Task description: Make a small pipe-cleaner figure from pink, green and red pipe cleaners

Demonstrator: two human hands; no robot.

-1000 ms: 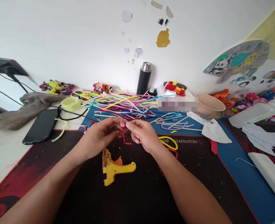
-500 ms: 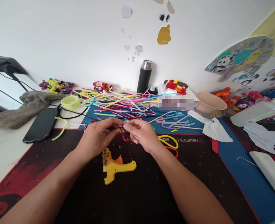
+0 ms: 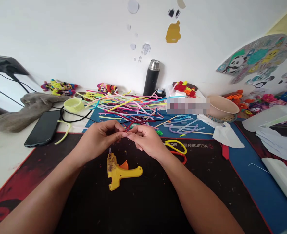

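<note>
glue gun [image 3: 113, 170]: smooth yellow plastic, stained near nozzle. flask [image 3: 151, 78]: matt black body, shiny metal cap. phone [image 3: 42, 129]: glossy black screen. crumpled tissue [image 3: 228, 135]: soft, matt white. pipe cleaners [image 3: 131, 105]: fuzzy.

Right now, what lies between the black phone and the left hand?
In the head view, a curved yellow-green strip and mat lie between the phone and the left hand; a black cord loops behind.

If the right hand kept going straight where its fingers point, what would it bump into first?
Probably the left hand: its fingertips are right by those of the right hand, at the red sparkly strand. Exact depth is unclear.
</note>
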